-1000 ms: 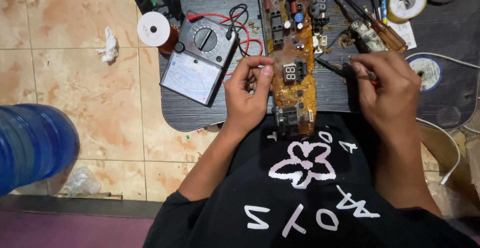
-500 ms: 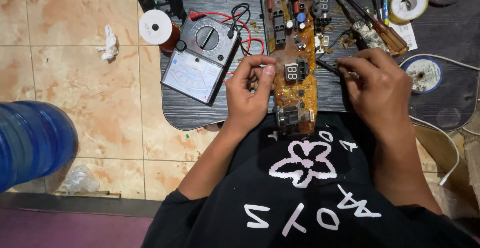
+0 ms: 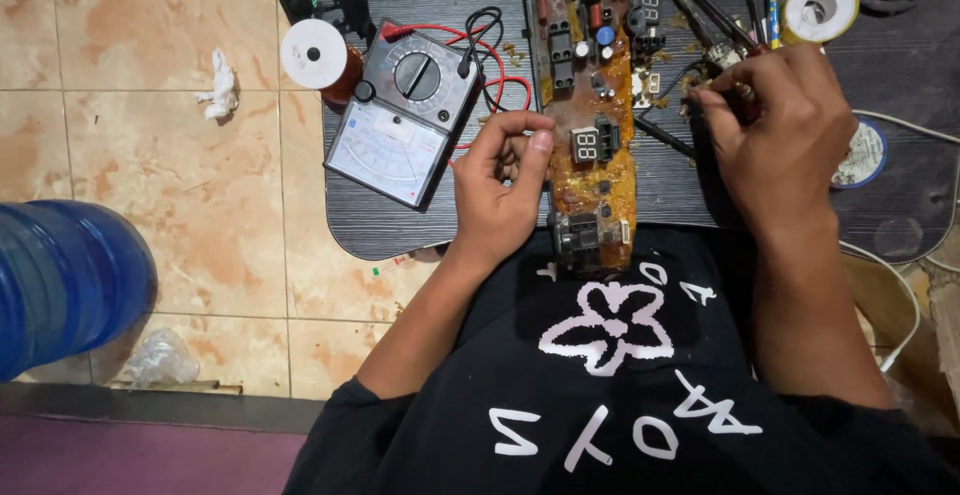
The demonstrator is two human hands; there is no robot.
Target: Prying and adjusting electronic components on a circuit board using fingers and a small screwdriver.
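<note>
Circuit board [image 3: 590,105] lengthwise away from person, hands [image 3: 500,190] flanking

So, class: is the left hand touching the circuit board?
Touching. The head view shows the left hand with its thumb tip pressed against the circuit board's left edge.

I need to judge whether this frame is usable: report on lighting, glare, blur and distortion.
Head view: even, soft light with only faint shadows under the left hand and right hand; a mild sheen on the blue water jug and the multimeter face; the circuit board is sharp; no motion blur on the hands; wide-angle bending shows in the floor tile lines.
</note>
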